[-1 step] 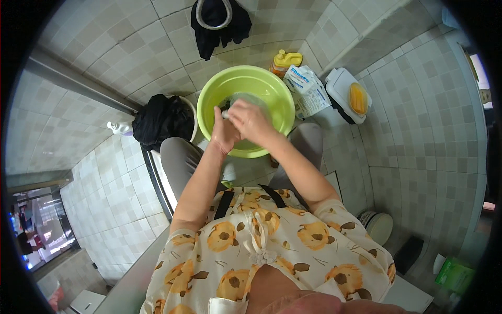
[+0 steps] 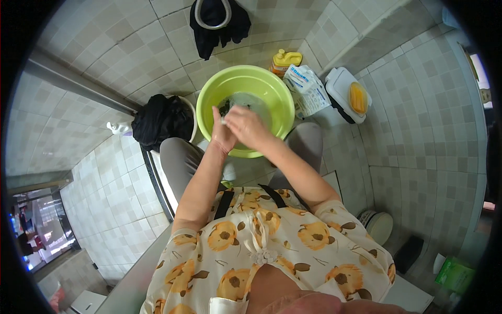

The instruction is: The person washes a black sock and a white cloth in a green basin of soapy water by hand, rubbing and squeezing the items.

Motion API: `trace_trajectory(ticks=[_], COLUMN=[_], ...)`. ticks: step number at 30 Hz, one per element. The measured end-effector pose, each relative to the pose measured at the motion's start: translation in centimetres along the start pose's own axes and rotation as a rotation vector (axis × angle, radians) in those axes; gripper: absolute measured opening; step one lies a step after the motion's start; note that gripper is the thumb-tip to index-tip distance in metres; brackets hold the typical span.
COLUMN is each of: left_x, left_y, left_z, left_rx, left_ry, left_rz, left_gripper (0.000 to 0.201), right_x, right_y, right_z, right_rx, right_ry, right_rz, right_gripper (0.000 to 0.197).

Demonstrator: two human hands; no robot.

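My two hands meet above a light green basin that holds cloudy, foamy water. My left hand is turned on edge, its thumb side up, with the fingers partly hidden and curled toward the right. Against it presses my right hand, closed into a loose fist and slightly smeared by motion. A small whitish bit shows between them; what it is I cannot make out. Something dark, perhaps cloth, lies in the water just beyond the hands.
Left of the basin, black clothing is heaped in a pale tub, beside a white bottle. At the right stand a yellow jug, a white packet and a white box with a yellow-orange object. Black cloth hangs on the wall.
My right hand has shifted slightly down and toward me against the left. More of the foamy water shows beyond it. My left hand stays nearly in place.
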State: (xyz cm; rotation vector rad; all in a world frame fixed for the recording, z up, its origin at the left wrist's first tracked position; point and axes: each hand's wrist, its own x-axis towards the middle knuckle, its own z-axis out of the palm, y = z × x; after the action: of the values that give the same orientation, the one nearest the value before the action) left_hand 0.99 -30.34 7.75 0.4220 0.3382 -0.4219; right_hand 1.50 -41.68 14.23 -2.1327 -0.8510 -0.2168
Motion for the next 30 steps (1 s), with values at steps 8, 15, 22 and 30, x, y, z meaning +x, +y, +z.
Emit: trace_trajectory(ticks=[8,15,22,30], left_x=[0.4,1.3,3.4,3.3], left_y=[1.6,1.9,0.6,1.1], left_z=[1.0,2.3,-0.1,-0.4], left_rx=[-0.227,-0.407,-0.400,-0.363], left_ry=[-0.198,-0.206,-0.122,-0.096], left_rz=[0.041,0.011,-0.031,-0.044], left_gripper=[0.092,0.092,0.089,0.086], right_x=[-0.8,-3.5,-14.3,-17.8], right_y=[-2.7,13.7,28.1,34.7], right_z=[-1.9,-14.0,-17.0,-14.6], right_rx=[0.093,-0.428,-0.769,-0.253], right_ry=[0.072,0.323,0.069,0.247], right_rz=[0.038,0.579,1.217,1.173], right_gripper=[0.020,0.026,0.038,0.062])
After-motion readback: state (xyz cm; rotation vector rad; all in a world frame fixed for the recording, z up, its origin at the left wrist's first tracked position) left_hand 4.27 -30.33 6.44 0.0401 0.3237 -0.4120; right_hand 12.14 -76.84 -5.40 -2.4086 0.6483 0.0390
